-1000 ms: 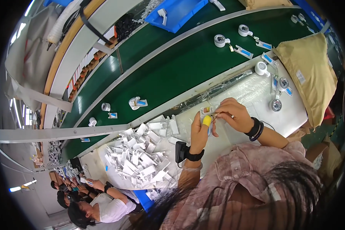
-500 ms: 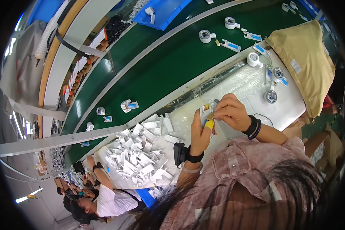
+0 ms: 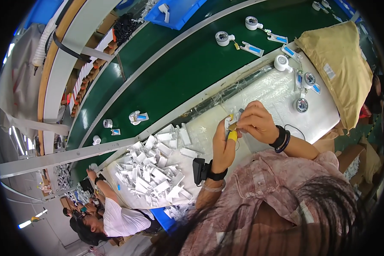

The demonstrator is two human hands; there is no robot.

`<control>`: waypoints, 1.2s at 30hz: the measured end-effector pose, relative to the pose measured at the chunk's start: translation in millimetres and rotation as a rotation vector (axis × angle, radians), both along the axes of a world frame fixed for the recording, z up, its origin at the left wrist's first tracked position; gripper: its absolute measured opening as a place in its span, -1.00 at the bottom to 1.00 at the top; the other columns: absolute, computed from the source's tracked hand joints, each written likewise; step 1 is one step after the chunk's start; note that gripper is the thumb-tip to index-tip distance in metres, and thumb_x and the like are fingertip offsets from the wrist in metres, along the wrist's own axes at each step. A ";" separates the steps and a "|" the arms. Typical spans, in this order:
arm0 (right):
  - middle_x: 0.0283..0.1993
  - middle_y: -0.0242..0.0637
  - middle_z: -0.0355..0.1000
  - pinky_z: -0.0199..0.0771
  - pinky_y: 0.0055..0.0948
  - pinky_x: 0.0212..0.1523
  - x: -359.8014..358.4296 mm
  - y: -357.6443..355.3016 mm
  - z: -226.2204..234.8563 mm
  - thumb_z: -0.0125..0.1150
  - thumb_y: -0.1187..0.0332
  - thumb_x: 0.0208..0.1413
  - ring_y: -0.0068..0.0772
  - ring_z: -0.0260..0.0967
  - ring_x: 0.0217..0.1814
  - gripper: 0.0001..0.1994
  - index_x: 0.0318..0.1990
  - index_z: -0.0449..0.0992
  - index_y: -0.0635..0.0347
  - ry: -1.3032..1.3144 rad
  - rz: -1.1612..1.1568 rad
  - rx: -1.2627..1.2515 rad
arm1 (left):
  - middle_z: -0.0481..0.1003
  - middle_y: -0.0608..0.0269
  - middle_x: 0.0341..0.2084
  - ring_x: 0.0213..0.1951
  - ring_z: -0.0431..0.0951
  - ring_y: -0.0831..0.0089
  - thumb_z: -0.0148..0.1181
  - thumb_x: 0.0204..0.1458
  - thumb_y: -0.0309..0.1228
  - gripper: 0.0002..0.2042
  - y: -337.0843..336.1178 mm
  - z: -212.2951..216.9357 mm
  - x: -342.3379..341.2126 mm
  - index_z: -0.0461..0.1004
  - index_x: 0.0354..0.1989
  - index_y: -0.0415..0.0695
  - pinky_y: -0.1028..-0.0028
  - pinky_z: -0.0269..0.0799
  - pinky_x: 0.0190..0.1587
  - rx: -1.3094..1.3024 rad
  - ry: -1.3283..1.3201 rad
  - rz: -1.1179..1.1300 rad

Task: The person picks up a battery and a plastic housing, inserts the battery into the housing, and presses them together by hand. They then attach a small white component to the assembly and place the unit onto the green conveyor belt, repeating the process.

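My left hand is closed around a small white plastic housing, held up over the table. Yellow coverings show at its thumb and fingertip; whether they are tape or finger cots I cannot tell. My right hand meets it, its fingers pinched on a small flat brownish piece against the housing. A grey bit shows beside those fingers, and their tips hide part of the work. Left of my hands lies a heap of white plastic housings.
Several round white fan heads with blue-celled handle parts lie at the right, beside a tan bag. Beyond the table edge runs a green conveyor with more fan parts and a blue bin. A co-worker sits at left.
My hands stay together, turning the housing slightly. Fan parts on the conveyor appear a little farther left. The co-worker's arm has stretched out toward the conveyor.
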State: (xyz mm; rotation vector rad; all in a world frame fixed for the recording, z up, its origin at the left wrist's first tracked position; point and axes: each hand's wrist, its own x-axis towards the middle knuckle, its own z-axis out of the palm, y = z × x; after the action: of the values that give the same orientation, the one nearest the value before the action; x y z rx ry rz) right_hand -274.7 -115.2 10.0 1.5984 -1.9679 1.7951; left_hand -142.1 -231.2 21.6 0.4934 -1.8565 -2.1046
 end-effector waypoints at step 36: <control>-0.31 -0.26 0.46 0.38 -0.24 -0.21 -85.0 -54.8 -35.7 0.26 0.37 0.01 -0.15 0.43 -0.24 -0.89 -0.30 0.52 0.11 0.049 -0.034 0.396 | 0.49 0.28 -0.40 -0.49 0.49 0.60 -0.10 0.28 -0.36 -0.69 -104.5 -53.4 -17.7 0.30 0.16 -0.15 0.59 0.46 -0.51 -0.011 -0.197 0.237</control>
State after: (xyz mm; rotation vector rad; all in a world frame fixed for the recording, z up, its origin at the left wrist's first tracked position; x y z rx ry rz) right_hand -359.7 -169.9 -25.7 1.6686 -2.4248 1.4002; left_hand -159.8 -335.7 -31.7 0.9002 -1.8064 -1.9479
